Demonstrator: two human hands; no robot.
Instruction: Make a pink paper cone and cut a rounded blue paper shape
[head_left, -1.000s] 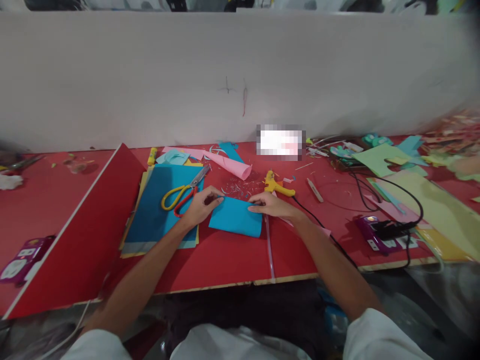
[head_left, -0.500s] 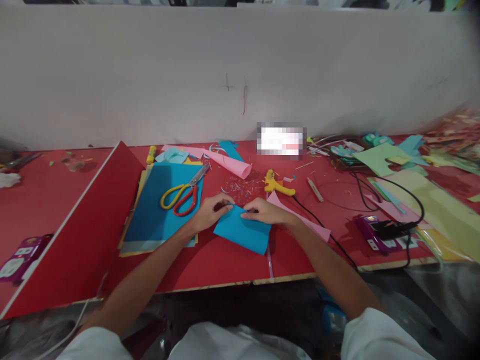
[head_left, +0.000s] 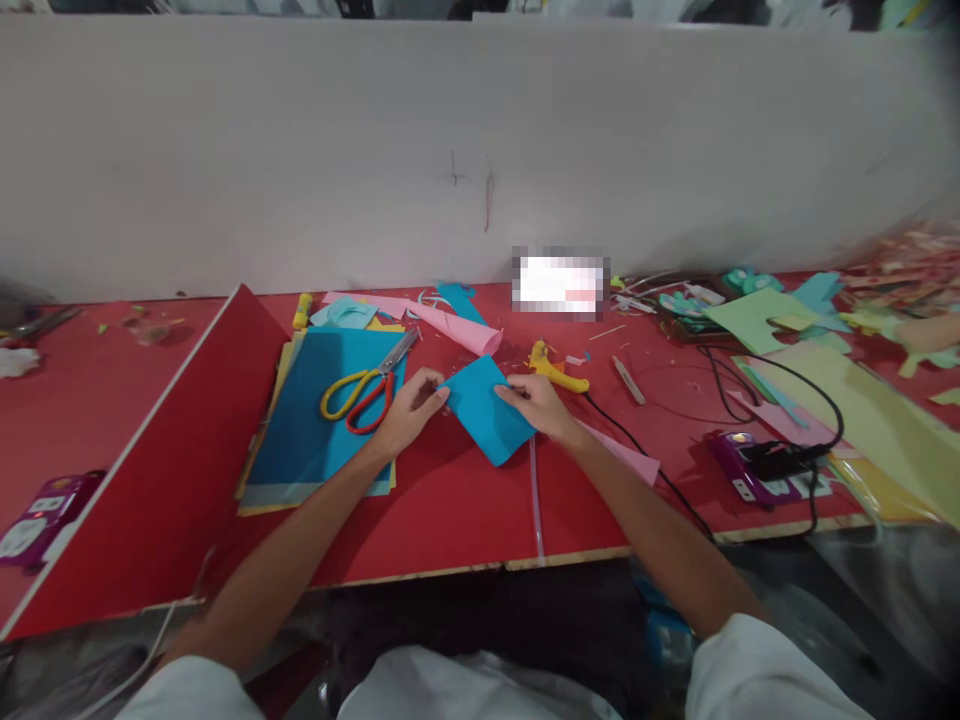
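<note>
Both hands hold a blue sheet of paper (head_left: 491, 415) between thumb and fingers, just above the red table. My left hand (head_left: 415, 405) pinches its left corner, and my right hand (head_left: 538, 402) grips the right side with the thumb on top. The sheet is turned so that one corner points away from me. To the left, scissors (head_left: 371, 388) with one yellow and one red handle rest on a stack of blue sheets (head_left: 300, 440). A yellow glue gun (head_left: 555, 368) lies just beyond my right hand, and a rolled pink paper (head_left: 457, 328) lies behind the blue sheet.
A red upright divider (head_left: 172, 450) stands on the left. At right are a purple power strip (head_left: 757, 470) with black cables, a cutter (head_left: 628, 380) and coloured papers (head_left: 877, 410). A white wall (head_left: 300, 150) closes the back. Another person's hand (head_left: 926, 335) shows at far right.
The blue sheet has been turned, one corner now pointing away from me. My hands have moved apart to its left and right sides. Another person's hand has appeared at far right.
</note>
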